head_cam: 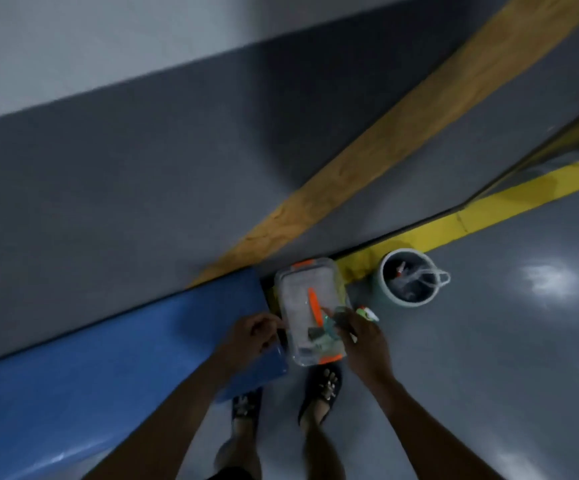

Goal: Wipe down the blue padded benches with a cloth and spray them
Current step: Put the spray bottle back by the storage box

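Note:
A blue padded bench (101,358) runs from the lower left and ends near the middle of the view. On the floor just past its end stands a clear plastic box (307,292) with orange latches and an orange tool inside. My left hand (255,336) hovers over the bench end with its fingers curled against the box's left wall; whether it grips the wall is blurred. My right hand (364,339) is at the box's right rim, its fingers curled round a small teal and dark item (331,325). A white, green and red object (367,313) peeks out beyond that hand.
A pale round bucket (390,292) holding cord and small items stands on the grey floor right of the box. A yellow floor stripe (488,209) follows the grey wall. A wooden beam (402,133) slants across the wall. My sandalled feet (321,393) stand below the box.

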Motion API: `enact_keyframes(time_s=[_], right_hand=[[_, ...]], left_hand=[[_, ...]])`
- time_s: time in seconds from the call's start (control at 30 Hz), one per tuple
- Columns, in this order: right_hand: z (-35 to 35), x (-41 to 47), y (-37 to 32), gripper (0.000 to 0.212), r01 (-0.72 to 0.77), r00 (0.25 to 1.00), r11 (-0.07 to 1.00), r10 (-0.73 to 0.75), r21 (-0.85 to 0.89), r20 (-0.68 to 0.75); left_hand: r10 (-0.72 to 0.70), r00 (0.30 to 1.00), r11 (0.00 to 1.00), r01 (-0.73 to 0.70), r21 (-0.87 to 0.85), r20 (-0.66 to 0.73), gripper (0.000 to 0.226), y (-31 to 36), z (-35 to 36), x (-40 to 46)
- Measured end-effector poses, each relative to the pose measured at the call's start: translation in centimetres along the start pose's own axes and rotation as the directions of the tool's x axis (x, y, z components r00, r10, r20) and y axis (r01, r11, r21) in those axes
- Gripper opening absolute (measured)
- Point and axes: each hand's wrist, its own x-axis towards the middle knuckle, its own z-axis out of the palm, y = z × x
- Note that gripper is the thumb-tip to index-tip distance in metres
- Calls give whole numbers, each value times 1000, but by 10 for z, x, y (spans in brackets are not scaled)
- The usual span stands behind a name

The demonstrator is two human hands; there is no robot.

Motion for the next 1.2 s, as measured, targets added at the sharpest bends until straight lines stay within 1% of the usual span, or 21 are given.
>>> enact_keyframes(time_s=[0.03,0.07,0.17,0.2,0.3,0.4,0.53,0.63,0.73,0.83,0.87,0.93,1.0,1.1,1.17,1.2], right_hand=[[7,7,20,15,1,1000,998,-1,-59,11],[16,15,42,23,12,1000,995,-9,-103,24],[43,38,91,36,-31,999,989,36,-148,27],[52,47,104,36,-47,998,986,53,-158,36],[79,72,148,23,-75,994,978,90,-193,69],[109,95,189,31,-44,995,983,59,-181,81],[146,121,221,17,-66,994,981,80,-182,73],[173,143,241,21,-146,980,973,167,-177,106],[195,164,257,22,-200,961,964,228,-174,155],[210,175,267,33,-244,948,956,271,-163,166],[213,177,269,33,-268,941,949,295,-166,168],[218,179,270,27,-299,930,939,327,-168,169],[217,179,266,24,-304,925,933,338,-194,173],[204,181,251,28,-303,920,923,348,-238,180],[187,173,232,31,-315,912,925,358,-215,203],[173,171,216,29,-300,912,936,338,-184,232]], left_hand=[[-32,999,999,32,-12,-25,23,-6,3,9],[-57,997,998,57,-20,-42,24,-13,7,19],[-134,988,990,130,-51,-81,24,-34,19,51],[-154,984,986,148,-73,-91,22,-43,24,62],[-201,975,976,192,-100,-89,18,-76,41,94],[-242,964,964,226,-140,-109,19,-114,53,119],[-272,954,956,252,-147,-130,21,-156,63,144],[-284,951,954,267,-137,-125,21,-177,65,157],[-282,950,954,263,-145,-135,21,-193,63,169],[-271,950,957,249,-150,-153,22,-202,60,180],[-265,953,959,243,-148,-150,21,-203,59,184],[-264,953,959,243,-148,-147,20,-203,56,188],[-275,951,955,253,-155,-143,19,-201,54,189],[-265,953,957,241,-162,-145,18,-188,52,185],[-252,955,958,224,-178,-154,18,-172,52,174],[-240,957,960,209,-185,-164,18,-159,49,166]])
